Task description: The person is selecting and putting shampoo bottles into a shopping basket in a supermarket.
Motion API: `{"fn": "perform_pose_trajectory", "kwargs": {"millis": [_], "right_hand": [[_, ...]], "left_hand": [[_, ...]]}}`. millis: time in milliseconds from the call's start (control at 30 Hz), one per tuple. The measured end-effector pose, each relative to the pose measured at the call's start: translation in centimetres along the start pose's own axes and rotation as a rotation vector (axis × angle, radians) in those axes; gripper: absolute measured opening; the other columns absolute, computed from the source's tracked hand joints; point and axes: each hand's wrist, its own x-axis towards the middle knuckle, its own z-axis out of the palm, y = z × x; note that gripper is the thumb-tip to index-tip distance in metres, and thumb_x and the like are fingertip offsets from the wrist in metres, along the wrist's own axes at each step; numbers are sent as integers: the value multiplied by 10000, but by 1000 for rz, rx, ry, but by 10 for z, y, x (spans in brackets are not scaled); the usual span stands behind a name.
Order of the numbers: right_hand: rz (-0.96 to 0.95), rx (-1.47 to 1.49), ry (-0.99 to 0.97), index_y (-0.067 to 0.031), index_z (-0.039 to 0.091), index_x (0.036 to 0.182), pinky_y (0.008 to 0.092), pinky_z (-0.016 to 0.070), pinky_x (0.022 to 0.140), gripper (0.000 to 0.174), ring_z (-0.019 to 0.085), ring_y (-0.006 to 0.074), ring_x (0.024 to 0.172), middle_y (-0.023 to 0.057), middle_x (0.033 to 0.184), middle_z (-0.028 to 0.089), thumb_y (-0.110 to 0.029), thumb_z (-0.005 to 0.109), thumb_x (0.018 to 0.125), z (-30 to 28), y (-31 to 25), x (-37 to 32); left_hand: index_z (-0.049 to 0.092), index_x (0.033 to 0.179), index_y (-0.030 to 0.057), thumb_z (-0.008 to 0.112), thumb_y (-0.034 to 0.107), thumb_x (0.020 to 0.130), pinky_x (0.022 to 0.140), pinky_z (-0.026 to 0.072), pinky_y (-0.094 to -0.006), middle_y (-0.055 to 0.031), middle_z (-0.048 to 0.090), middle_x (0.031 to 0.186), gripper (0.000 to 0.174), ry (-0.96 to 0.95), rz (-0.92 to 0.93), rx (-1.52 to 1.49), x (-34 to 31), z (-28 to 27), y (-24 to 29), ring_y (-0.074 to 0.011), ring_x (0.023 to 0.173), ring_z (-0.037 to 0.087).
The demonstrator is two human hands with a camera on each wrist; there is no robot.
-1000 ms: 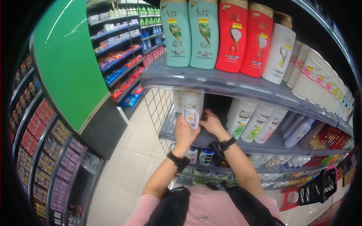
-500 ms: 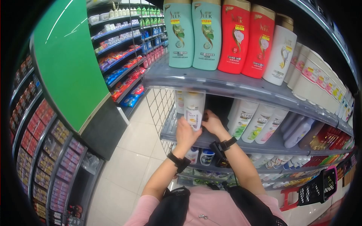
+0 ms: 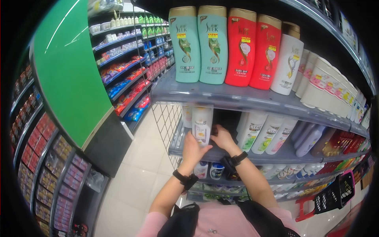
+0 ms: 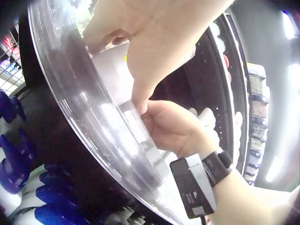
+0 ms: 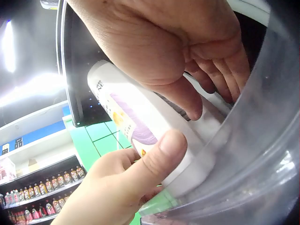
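A white Pantene bottle [image 3: 202,125] with a purple and orange label stands at the left end of the middle shelf. My left hand [image 3: 193,151] grips its lower part, with the thumb [image 5: 171,145] across the front in the right wrist view. On the bottle's right side is my right hand [image 3: 224,139], its fingers loosely bent and reaching in past the edge. Its thumb [image 5: 190,105] lies along the bottle's side. Another white bottle [image 3: 186,117] stands just to the left, partly hidden.
Clear bottles [image 3: 252,132] stand to the right on the same shelf [image 3: 260,158]. Above, a shelf edge [image 3: 221,98] overhangs under green, red and white Slek bottles [image 3: 213,47]. A wire grid [image 3: 164,118] closes the left end. A black and red shopping basket [image 3: 333,197] is at lower right.
The head view has tilted, so the upper-shelf bottles sit lower in it. The Pantene bottle looks a little more upright. Both hands stay around it.
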Motion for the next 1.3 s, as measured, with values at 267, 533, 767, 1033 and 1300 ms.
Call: {"fn": "perform_pose_trajectory", "kwargs": {"millis": [267, 533, 767, 1033, 1300], "right_hand": [[-118, -15, 78, 22, 470, 1232, 415, 462, 897, 572, 552, 399, 1079, 264, 1168, 558, -144, 716, 743, -23, -23, -47], [-124, -53, 94, -3, 455, 1254, 409, 483, 868, 592, 581, 355, 1048, 235, 1158, 554, -127, 728, 743, -40, -22, -73], [-204, 29, 51, 19, 451, 1248, 408, 461, 906, 550, 555, 380, 1072, 233, 1191, 540, -115, 695, 774, -91, -19, -128], [-113, 129, -60, -1, 551, 1162, 340, 502, 851, 440, 632, 270, 1020, 162, 1103, 630, -110, 724, 772, -198, 54, -262], [332, 100, 146, 13, 565, 1127, 363, 514, 838, 425, 643, 284, 986, 184, 1033, 657, -126, 732, 762, -306, 181, -451]], "left_hand": [[467, 1094, -17, 817, 289, 613, 760, 470, -435, -184, 623, 880, 669, -9, -122, 49, 1, 3, 3, -380, 857, 601], [472, 1076, -18, 817, 312, 601, 734, 453, -450, -181, 623, 864, 674, 38, -63, 123, 5, 23, -14, -371, 828, 600], [454, 1084, -36, 824, 320, 618, 734, 457, -461, -203, 621, 901, 694, -9, -86, 186, 8, 23, 3, -377, 843, 605], [467, 1163, -38, 789, 203, 689, 898, 429, -406, -216, 562, 1116, 621, 180, 35, 29, -66, 4, 47, -363, 1034, 546], [580, 1007, 56, 721, 179, 761, 750, 506, -363, -112, 652, 930, 309, -360, -204, -121, -227, 89, 152, -257, 860, 649]]}}
